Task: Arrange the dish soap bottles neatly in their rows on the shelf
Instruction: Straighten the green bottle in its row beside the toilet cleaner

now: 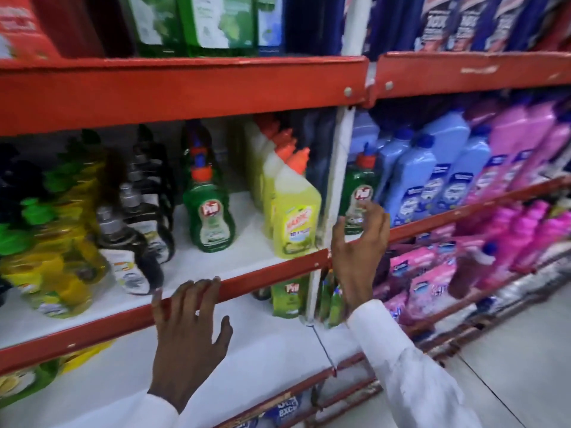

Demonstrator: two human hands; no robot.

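Observation:
My right hand [358, 242] grips a green dish soap bottle [360, 186] with an orange cap, standing at the left end of the right shelf bay beside blue bottles. My left hand [188, 332] rests flat with its fingers over the red front edge of the middle shelf [262, 276], holding nothing. On that shelf a row of green dish soap bottles [208, 211] runs back from the front. To its left are black bottles [139, 211], some leaning, and blurred yellow bottles with green caps [58, 242].
Yellow toilet cleaner bottles [295, 217] with orange caps stand right of the green row, against a white upright post [338, 180]. Blue bottles [432, 174] and pink bottles [525, 149] fill the right bay. More green bottles [287, 298] sit on the shelf below. Grey floor lies at the lower right.

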